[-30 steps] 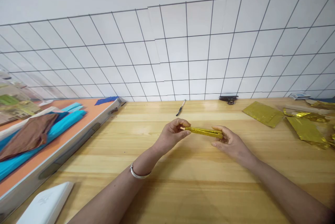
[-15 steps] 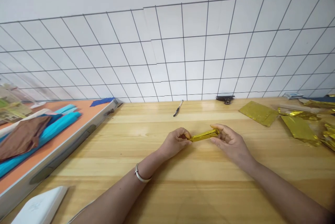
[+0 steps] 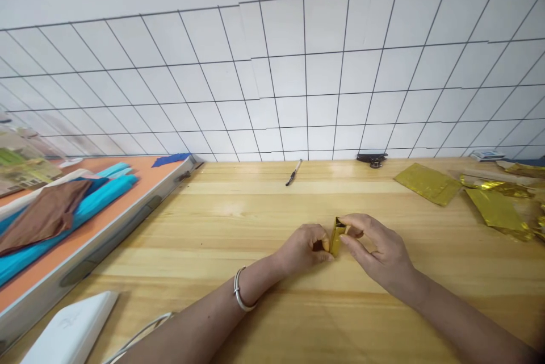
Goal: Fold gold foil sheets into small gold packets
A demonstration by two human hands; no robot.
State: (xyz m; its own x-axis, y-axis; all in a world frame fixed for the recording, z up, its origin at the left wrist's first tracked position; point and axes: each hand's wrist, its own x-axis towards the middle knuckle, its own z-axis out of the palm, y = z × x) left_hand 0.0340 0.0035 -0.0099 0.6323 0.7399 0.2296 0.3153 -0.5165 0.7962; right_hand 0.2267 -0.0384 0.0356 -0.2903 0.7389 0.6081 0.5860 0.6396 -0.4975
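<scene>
1. Landmark: the pen (image 3: 293,172) lying on the bench (image 3: 238,213). Places below are read from it, as you see it.
2. Location: the folded gold piece (image 3: 335,238) is on your side of the pen and to its right, between your two hands. Whether it touches the bench cannot be told.
3. Axis: its long visible side runs roughly near-to-far, across the line joining your hands, far end leaning slightly rightward. It may be foreshortened or partly raised; one view does not settle which. A dark gap shows at the far end.
4. Your left hand (image 3: 305,247): nearer you than the pen, slightly right of it. Thumb and curled fingers pinch the piece's left side, toward its near end.
5. Your right hand (image 3: 381,253): farther right of the pen. Thumb and forefinger are narrowly parted, tips at the piece's right side and far end. Whether they grip or merely touch, cannot tell.
6. Nearness: neither hand has ground to cover; the left appears to steady the near end, the right has the gap within its fingertips.
7. Surroundings: flat gold sheet (image 3: 428,183) well right of the pen; black clip (image 3: 372,159) right and slightly beyond it.
</scene>
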